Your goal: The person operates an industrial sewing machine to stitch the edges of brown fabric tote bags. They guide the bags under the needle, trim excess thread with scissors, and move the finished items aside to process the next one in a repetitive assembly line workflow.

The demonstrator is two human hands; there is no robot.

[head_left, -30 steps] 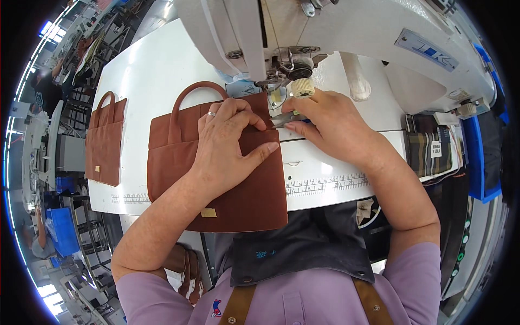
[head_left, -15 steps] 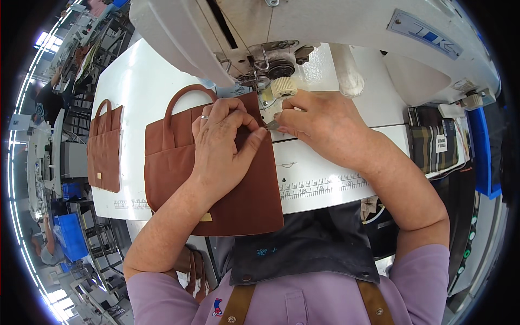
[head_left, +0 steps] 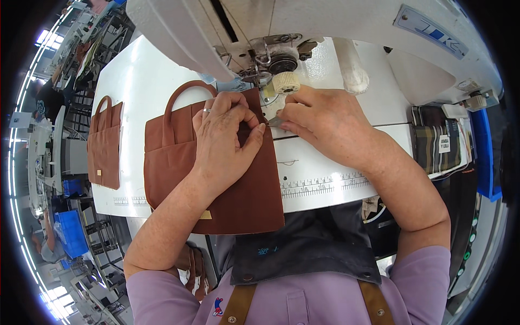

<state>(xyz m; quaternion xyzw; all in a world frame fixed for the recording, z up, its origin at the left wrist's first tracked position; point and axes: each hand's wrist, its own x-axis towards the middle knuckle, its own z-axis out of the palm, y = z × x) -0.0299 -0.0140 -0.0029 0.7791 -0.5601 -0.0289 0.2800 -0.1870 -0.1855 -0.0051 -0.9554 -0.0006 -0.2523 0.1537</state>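
Note:
A brown bag panel with a looped handle (head_left: 170, 179) lies flat below the sewing machine's needle area (head_left: 254, 73). My left hand (head_left: 222, 141) is on its upper right, fingers curled, thumb and index finger pinched at the bag's right edge. Just right of them, my right hand (head_left: 325, 122) has bent fingers closed on a small metal tool, apparently thread snips (head_left: 273, 122), its tip at that edge. The tool is mostly hidden. A cream knurled knob (head_left: 286, 82) sits above my right fingers.
Another brown bag (head_left: 105, 151) lies at the table's left. Striped plaid fabric (head_left: 428, 142) is stacked at the right, beside a blue bin (head_left: 485, 157). The white table (head_left: 122, 70) has a ruler strip along its front. Co-workers (head_left: 46, 97) and machines line the far left.
My left thumb has moved up and inward toward my index finger. My right fingers have drawn closer round the tool. The machine appears further left and higher as the view shifted.

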